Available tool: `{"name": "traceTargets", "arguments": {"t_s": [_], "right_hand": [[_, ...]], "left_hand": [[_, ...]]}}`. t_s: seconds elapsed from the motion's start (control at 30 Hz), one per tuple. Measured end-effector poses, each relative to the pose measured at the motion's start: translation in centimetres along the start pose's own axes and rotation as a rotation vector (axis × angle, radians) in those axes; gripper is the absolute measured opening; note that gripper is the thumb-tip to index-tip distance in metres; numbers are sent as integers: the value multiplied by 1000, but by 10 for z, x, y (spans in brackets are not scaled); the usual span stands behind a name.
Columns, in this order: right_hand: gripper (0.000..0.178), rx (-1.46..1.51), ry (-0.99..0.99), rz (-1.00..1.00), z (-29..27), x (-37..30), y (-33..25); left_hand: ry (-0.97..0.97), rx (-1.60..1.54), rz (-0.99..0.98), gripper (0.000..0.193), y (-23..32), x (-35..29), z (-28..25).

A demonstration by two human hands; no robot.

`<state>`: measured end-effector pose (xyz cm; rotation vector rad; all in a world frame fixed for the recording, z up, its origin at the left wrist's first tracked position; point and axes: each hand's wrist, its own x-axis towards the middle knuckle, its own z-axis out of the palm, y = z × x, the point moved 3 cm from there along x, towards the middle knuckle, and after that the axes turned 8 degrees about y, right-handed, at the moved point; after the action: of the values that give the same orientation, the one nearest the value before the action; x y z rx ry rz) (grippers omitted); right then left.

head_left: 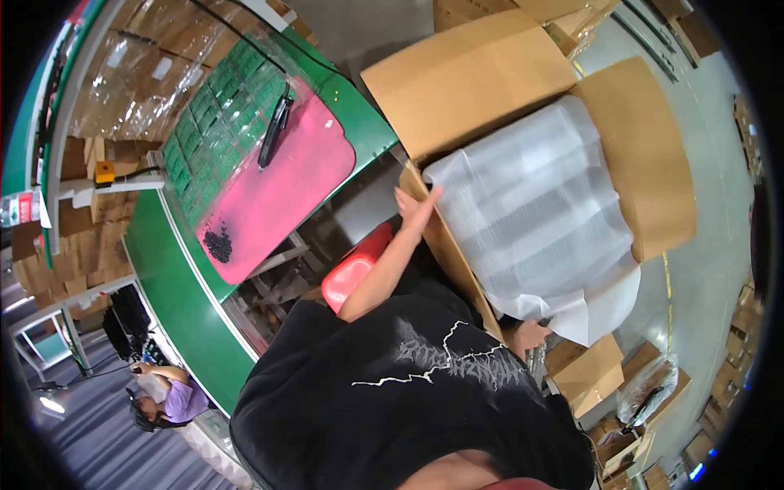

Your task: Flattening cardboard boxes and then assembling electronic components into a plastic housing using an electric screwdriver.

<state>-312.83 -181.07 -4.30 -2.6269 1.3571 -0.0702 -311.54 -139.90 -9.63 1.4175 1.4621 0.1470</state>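
Note:
A large open cardboard box [469,77] stands in front of me with its flaps folded outward. White translucent foam sheeting [531,204] covers its contents, and a loose corner hangs over the near right side. My left hand [416,211] grips the wall of the box near its left corner, fingers over the edge. At the near right corner my right hand [529,336] is closed beside the hanging foam; what lies between its fingers is hidden.
On the green workbench [167,265] at left lie a pink mat [282,192], a black electric screwdriver [276,131], a pile of small black parts [218,243] and green boards in clear trays [216,106]. A red stool [351,278] stands below. Another person [175,396] works farther left.

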Motion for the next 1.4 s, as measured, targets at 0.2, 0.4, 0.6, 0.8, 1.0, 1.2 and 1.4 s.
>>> {"name": "traceTargets", "arguments": {"t_s": [0.2,0.4,0.6,0.8,1.0,1.2,1.4], "right_hand": [[48,139,5,-183,30,21,-4],[41,160,4,-98,24,-28,-19],[45,246,-508,-627,61,-12,42],[29,125,-1409,-409,-60,-60,-87],[26,338,-1185,-797,13,-99,-169],[20,434,-1402,-1148,14,-197,-267],[12,462,-1472,-1551,-1,-320,-315]], "left_hand": [[-115,-4,169,102,-30,4,64],[-227,-48,158,97,3,41,31],[-487,267,303,53,26,86,-4],[-668,131,354,36,84,51,-132],[362,163,960,22,187,-10,-397],[1117,270,1194,19,255,-93,-619],[1259,530,1111,42,304,-67,-737]]}}
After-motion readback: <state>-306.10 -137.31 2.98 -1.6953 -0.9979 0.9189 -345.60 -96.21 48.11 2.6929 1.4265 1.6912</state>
